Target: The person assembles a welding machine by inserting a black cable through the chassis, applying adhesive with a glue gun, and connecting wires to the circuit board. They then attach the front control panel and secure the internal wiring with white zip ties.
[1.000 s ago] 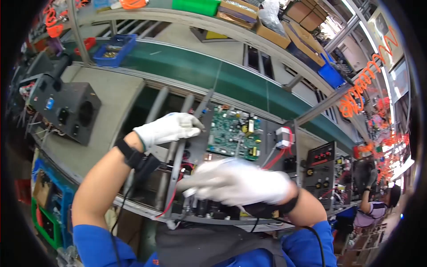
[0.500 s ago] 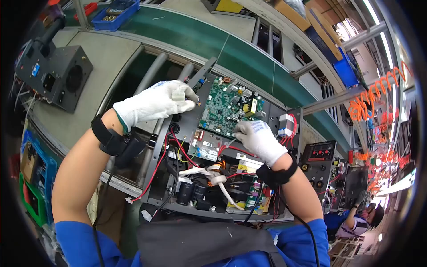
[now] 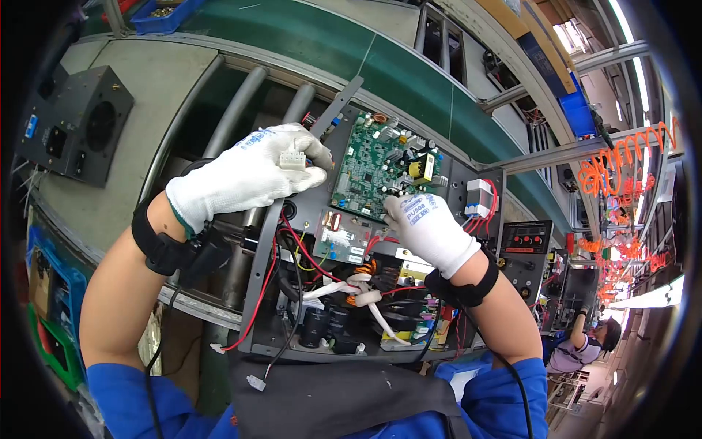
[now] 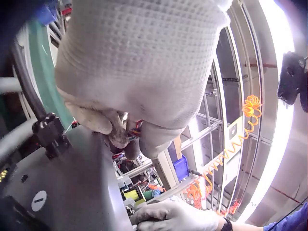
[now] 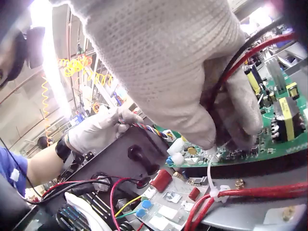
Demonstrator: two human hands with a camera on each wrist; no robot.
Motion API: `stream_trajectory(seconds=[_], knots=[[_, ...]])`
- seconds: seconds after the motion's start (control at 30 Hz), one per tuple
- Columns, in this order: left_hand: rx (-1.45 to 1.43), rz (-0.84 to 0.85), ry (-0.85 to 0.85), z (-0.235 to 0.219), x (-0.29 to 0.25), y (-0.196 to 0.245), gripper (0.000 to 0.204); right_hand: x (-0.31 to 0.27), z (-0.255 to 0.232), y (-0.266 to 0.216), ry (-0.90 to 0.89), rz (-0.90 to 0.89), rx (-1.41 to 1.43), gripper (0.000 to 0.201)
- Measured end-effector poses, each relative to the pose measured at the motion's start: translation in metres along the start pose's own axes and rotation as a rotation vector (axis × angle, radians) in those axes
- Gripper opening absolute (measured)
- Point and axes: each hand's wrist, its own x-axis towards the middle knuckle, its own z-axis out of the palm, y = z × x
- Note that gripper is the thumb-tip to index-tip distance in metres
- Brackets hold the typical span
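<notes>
My gloved left hand (image 3: 248, 175) is at the left wall of an open metal chassis (image 3: 257, 293). It holds a bundle of multicoloured wires (image 5: 153, 130) between thumb and fingers, and a white multi-pin connector (image 3: 292, 159) shows against the fingers. At the near edge of the green circuit board (image 3: 373, 172), my gloved right hand (image 3: 433, 230) pinches the tail of a white cable tie (image 5: 210, 175). That tie loops round red wires (image 5: 260, 191) beside a small board (image 5: 168, 204). Red and black wires (image 5: 240, 62) pass by the right fingers, whose tips partly hide the tail.
Metal rollers (image 3: 245, 110) lie left of the chassis, with a green conveyor belt (image 3: 314, 51) behind. A black fan housing (image 3: 91, 128) stands at the left. Other units with a red-knobbed panel (image 3: 525, 238) are at the right, where another person (image 3: 581, 347) is seen.
The right hand, blurred over the chassis front earlier, has moved back to the green board's near edge and stays there. The left hand remains by the left wall, with the white connector now plainer to see.
</notes>
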Motion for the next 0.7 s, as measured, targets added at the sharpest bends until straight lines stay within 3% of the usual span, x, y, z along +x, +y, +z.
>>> stream_trajectory(seconds=[0.03,0.13,0.2,0.27,0.33,0.4,0.47,0.6,0.67,0.7], knots=[[0.028,0.074,0.017,0.000,0.000,-0.001,0.015,0.000,0.001,0.001,0.028,-0.034,-0.015,0.011],[0.061,0.040,0.010,-0.002,0.001,0.004,0.015,0.000,0.007,0.005,0.084,-0.122,-0.002,0.009],[0.105,-0.003,0.000,-0.001,0.002,0.002,0.016,0.000,0.012,0.007,0.092,-0.079,0.092,0.008],[0.040,0.014,-0.035,-0.002,0.004,0.006,0.018,0.002,0.008,0.005,-0.024,0.018,0.045,0.006],[0.173,0.032,0.003,-0.001,0.003,0.012,0.022,-0.005,0.010,0.006,0.069,0.034,0.095,0.007],[-0.007,-0.017,-0.020,-0.003,0.004,0.011,0.024,-0.009,0.002,-0.004,0.166,0.045,0.134,0.010],[0.066,-0.007,-0.025,-0.008,0.002,0.012,0.028,-0.010,-0.026,-0.043,0.314,-0.065,0.090,0.015],[-0.152,-0.036,-0.067,-0.005,0.007,0.003,0.032,0.019,-0.015,-0.087,0.201,-0.338,0.129,0.026],[-0.091,-0.007,-0.067,-0.005,0.007,0.003,0.032,0.030,0.006,-0.102,0.258,-0.388,0.044,0.031],[-0.102,-0.034,-0.074,-0.005,0.005,0.005,0.033,0.034,0.015,-0.106,0.211,-0.321,0.074,0.037]])
